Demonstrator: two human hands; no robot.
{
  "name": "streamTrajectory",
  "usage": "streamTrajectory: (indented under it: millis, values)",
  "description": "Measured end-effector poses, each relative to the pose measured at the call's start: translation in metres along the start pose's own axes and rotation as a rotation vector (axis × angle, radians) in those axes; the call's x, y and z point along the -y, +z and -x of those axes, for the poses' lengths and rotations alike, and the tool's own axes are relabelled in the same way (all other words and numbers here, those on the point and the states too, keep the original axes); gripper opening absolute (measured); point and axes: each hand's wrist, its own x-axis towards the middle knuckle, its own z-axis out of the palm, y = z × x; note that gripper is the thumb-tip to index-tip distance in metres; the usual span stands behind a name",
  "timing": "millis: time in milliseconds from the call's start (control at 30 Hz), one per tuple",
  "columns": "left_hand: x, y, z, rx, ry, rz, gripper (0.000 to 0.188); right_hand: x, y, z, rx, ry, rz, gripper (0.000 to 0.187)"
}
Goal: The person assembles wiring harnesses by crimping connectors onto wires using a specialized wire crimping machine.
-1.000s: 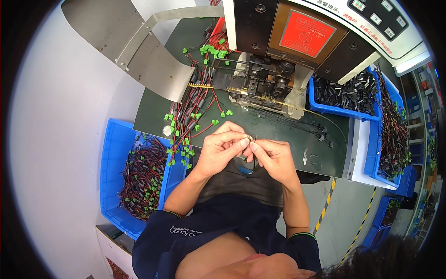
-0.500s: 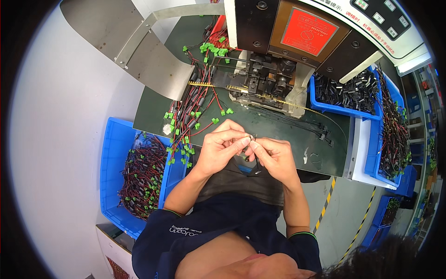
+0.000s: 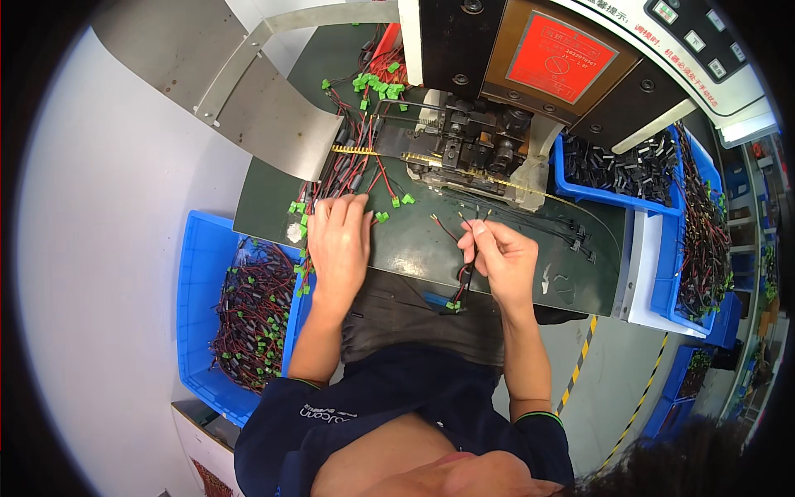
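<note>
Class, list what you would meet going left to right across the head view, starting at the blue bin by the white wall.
Blue bin of wire harnesses → left hand → right hand → white scrap → blue tray of black plastic parts

Printed characters on the red plate [image 3: 563, 58], white machine panel [image 3: 665, 55] and navy shirt [image 3: 389, 398]

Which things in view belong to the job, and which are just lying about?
In the job:
red-and-black wires with a green end, in the right hand
heaped red-and-black wires with green connectors, at the left hand
probably black cables with black connectors

Apparently just lying about:
small white scrap on the green tabletop
thin bent bits beside it
</note>
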Motion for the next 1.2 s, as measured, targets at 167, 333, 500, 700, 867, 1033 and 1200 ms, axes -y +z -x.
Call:
streamTrajectory:
  millis: [167,333,500,700,867,1033,1200]
  values:
    - [0.013,-0.005,-0.011,0.115,0.033,-0.067,0.033,-0.001,-0.001,-0.023,-0.076,0.011,-0.122,0.023]
    - [0.018,-0.023,-0.009,0.187,-0.063,0.053,0.03,-0.007,-0.006,-0.044,-0.089,0.056,-0.205,0.024]
    - [0.021,-0.027,-0.011,0.293,-0.191,0.172,0.022,-0.014,-0.006,-0.052,-0.079,0.093,-0.232,0.024]
    - [0.024,-0.035,-0.014,0.257,-0.183,0.28,0.017,-0.014,-0.005,-0.052,-0.079,0.101,-0.259,0.024]
    - [0.024,-0.054,-0.014,0.194,-0.195,0.403,0.015,-0.013,-0.005,-0.052,-0.076,0.111,-0.274,0.024]
    - [0.023,-0.074,-0.009,0.135,-0.296,0.549,0.018,-0.013,-0.005,-0.052,-0.071,0.111,-0.275,0.024]
    - [0.013,-0.1,-0.005,0.084,-0.364,0.631,0.021,-0.011,-0.006,-0.05,-0.075,0.133,-0.26,0.025]
